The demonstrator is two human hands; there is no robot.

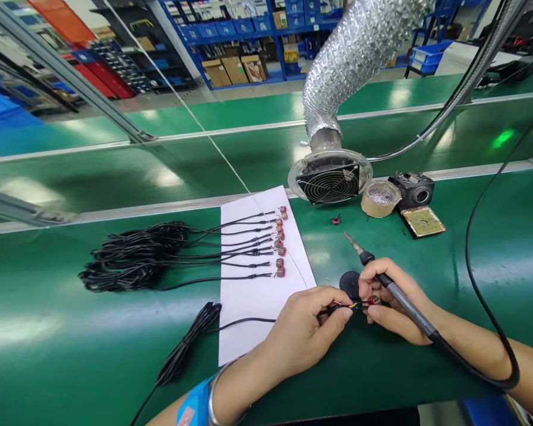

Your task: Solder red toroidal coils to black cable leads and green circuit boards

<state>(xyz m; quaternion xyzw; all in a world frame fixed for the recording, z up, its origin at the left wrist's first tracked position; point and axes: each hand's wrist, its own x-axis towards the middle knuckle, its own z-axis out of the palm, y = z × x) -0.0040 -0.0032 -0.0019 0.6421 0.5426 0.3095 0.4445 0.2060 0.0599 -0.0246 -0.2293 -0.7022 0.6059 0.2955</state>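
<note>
My left hand (304, 328) pinches the end of a thin black cable (244, 322) that trails left to a coiled bundle (186, 346). My right hand (393, 302) grips a black soldering iron (373, 266) with its tip pointing up and left. The fingers of that hand also pinch a small red coil part (373, 300) at the cable's end. Both hands meet over a round black disc (350, 284) on the green belt. A blue band and a metal bracelet (211, 399) sit on my left wrist.
A white paper sheet (249, 296) holds several cables with coil ends (279, 242); their black bundle (133, 257) lies left. Behind stand a fume fan (329, 180) on a foil duct, a tape roll (379, 198), an iron stand with sponge (421, 220) and a loose coil (336, 220).
</note>
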